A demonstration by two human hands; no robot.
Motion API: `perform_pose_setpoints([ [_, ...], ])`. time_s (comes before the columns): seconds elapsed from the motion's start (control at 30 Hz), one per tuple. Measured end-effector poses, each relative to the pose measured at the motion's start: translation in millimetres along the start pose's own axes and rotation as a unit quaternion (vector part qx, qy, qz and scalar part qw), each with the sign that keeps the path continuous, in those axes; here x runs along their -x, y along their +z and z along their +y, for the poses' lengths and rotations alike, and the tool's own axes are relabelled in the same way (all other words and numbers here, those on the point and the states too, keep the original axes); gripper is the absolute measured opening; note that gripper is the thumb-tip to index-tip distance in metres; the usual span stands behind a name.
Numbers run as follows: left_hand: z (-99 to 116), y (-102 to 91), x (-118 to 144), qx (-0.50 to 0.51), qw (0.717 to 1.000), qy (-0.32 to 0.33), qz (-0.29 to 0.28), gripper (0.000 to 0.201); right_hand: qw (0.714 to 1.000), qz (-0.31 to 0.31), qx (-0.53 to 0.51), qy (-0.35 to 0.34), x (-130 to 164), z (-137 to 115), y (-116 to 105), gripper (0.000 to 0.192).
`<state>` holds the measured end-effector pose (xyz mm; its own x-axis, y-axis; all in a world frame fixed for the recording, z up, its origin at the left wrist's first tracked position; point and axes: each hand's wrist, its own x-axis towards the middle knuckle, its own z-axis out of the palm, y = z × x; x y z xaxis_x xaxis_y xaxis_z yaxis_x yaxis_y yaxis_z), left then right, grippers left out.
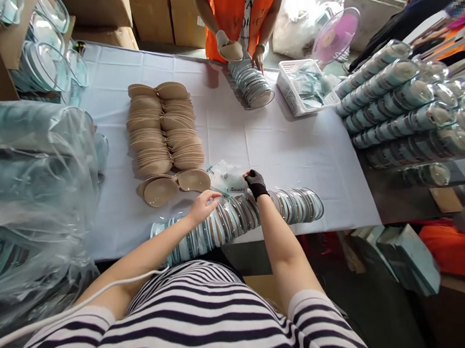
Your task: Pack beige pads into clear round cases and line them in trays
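My right hand, in a black fingerless glove, pinches the right edge of a clear printed plastic bag. My left hand is bare, its fingertips drawn together at the bag's near left corner; the exact grip there is small and hard to see. Under both forearms runs a long row of clear, rounded packages with teal and brown inside. Just beyond my left hand lies a pair of beige bra cups, in front of two joined stacks of similar cups.
Across the white-covered table, a co-worker in an orange vest handles a cup above packages. A white basket holds teal packets. Packages are piled at right; plastic-wrapped ones stand left. A white cable crosses my left arm.
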<state>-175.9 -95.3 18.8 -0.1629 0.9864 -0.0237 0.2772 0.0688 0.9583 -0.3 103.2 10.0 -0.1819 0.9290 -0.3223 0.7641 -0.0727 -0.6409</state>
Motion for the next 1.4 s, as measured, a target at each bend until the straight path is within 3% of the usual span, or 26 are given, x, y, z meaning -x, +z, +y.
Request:
perform_pose_setpoints([
  [0.1, -15, -1.5, 4, -0.011, 0.997, -0.046, 0.057, 0.051, 0.997, -0.036, -0.043, -0.045, 27, -20, -5, 0.017],
  [0.17, -20, -4.2, 3, -0.018, 0.992, -0.08, 0.101, 0.076, 0.984, -0.088, -0.12, -0.097, 55, -38, -6, 0.023],
  [0.2, -20, -6.4, 2, -0.013, 0.991, -0.083, 0.109, 0.08, 0.973, -0.117, -0.161, -0.117, 71, -47, -6, 0.026],
  [0.27, -13, -13.3, 1, 0.01, 0.994, -0.05, 0.097, 0.062, 0.953, -0.164, -0.218, -0.134, 102, -60, -3, 0.033],
  [0.33, -1, -23.1, 5, 0.009, 0.998, 0.023, 0.065, 0.038, 0.941, -0.189, -0.25, -0.129, 127, -67, 4, 0.038],
  [0.47, 24, -43.4, 26, -0.107, 0.981, 0.154, 0.047, 0.021, 0.937, -0.215, -0.262, -0.085, 154, -58, 25, 0.04],
  [0.57, 29, -44.1, 44, -0.093, 0.98, 0.175, 0.028, 0.02, 0.943, -0.223, -0.238, -0.066, 163, -47, 39, 0.032],
  [0.67, 21, -30.2, 47, -0.017, 0.994, 0.078, 0.072, 0.028, 0.945, -0.192, -0.251, -0.079, 171, -42, 47, 0.035],
  [0.77, 0, -25.5, 26, 0.013, 0.994, 0.0, 0.107, 0.033, 0.963, -0.129, -0.23, -0.061, 175, -45, 52, 0.032],
  [0.83, -20, -37.6, 1, -0.034, 0.992, -0.001, 0.125, 0.024, 0.974, -0.09, -0.207, -0.033, 174, -48, 51, 0.031],
  [0.9, -43, -58.2, -24, -0.163, 0.973, -0.026, 0.163, 0.02, 0.977, -0.071, -0.2, -0.014, 173, -49, 48, 0.032],
  [1.0, -73, -84.7, -49, -0.325, 0.935, -0.067, 0.125, 0.026, 0.979, -0.06, -0.194, -0.004, 171, -44, 41, 0.033],
  [1.1, -88, -91.2, -54, -0.376, 0.925, -0.023, 0.053, 0.013, 0.979, -0.045, -0.199, 0.021, 172, -38, 41, 0.034],
  [1.23, -87, -86.6, -49, -0.372, 0.928, 0.013, 0.026, 0.016, 0.984, -0.062, -0.168, 0.015, 175, -35, 48, 0.03],
  [1.4, -63, -94.1, -37, -0.349, 0.934, 0.08, 0.006, 0.015, 0.98, -0.098, -0.037, -0.169, 157, -48, 52, 0.015],
])
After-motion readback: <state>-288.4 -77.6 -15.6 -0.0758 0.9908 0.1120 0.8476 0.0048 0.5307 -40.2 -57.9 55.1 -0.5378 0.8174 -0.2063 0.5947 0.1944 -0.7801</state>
